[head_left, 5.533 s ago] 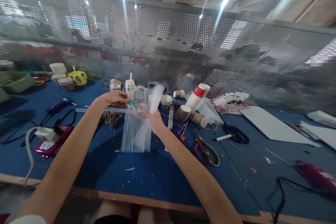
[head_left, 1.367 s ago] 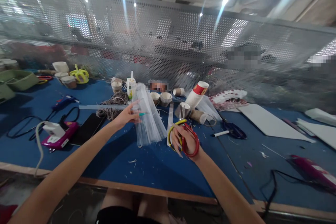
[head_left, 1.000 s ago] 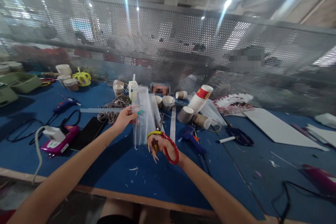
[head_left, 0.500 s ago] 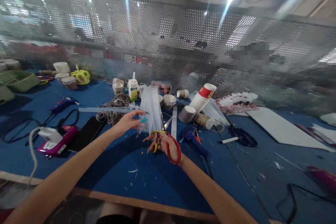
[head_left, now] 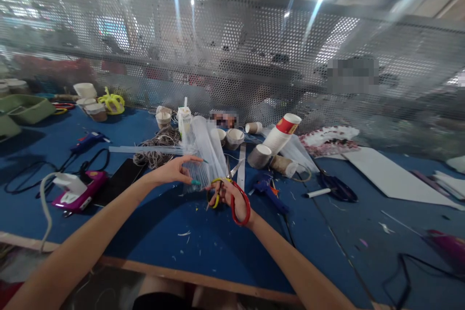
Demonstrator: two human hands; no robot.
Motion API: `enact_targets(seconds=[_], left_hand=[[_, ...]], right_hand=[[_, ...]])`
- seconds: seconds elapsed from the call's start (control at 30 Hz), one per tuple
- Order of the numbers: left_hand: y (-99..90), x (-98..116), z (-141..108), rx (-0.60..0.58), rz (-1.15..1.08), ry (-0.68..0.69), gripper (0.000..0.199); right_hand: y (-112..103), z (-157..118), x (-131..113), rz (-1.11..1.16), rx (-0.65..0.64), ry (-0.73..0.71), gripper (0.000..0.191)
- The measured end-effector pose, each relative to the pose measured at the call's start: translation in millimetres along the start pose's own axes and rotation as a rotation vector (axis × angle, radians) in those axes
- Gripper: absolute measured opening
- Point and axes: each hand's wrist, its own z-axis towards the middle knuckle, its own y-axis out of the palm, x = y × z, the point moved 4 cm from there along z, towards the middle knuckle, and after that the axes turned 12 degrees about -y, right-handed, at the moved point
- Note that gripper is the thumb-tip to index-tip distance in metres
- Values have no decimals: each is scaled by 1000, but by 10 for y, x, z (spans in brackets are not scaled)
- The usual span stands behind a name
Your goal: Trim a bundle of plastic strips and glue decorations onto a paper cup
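My right hand point(head_left: 232, 197) holds a pair of scissors point(head_left: 248, 209) with red and yellow handles, the blades pointing away from me and apart. Just left of the blades lies a bundle of thin, translucent white strips point(head_left: 208, 147), fanned out over the blue table. My left hand point(head_left: 172, 171) is at the near left side of that bundle, thumb and index finger stretched apart. Its fingertips overlap the strips; whether they touch them is unclear. A tangle of grey-brown cord point(head_left: 156, 147) sits beyond the left hand, with a long translucent strip point(head_left: 125, 149) running across it.
A drink carton point(head_left: 184, 120) and paper cups point(head_left: 235, 138) stand behind the strips. Right of the scissors lie a blue glue gun point(head_left: 271, 191), a ruler point(head_left: 241, 169) and stacked cups point(head_left: 279, 133). A black phone point(head_left: 121, 184) and purple power strip point(head_left: 80, 193) lie left. Perforated metal mesh point(head_left: 254, 58) rises behind.
The strips have fanned out, their near ends shifting left. My left hand has moved slightly left and down, its thumb and index finger spreading wider. The scissors have stayed nearly in place.
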Motion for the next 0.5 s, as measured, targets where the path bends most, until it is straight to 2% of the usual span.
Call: enact_targets(seconds=[0.1, 0.23, 0.33, 0.5], left_hand=[[-30, -19, 31, 66, -18, 14, 54], [-27, -27, 57, 96, -156, -27, 37], [-25, -49, 70, 128, -218, -49, 33], [-1, -115, 100, 50, -171, -26, 36]], right_hand=[[-23, 8, -9, -5, 33, -12, 45], [-78, 30, -30, -14, 74, -38, 42], [-98, 46, -29, -5, 65, -39, 41], [-89, 59, -24, 16, 65, -42, 43]])
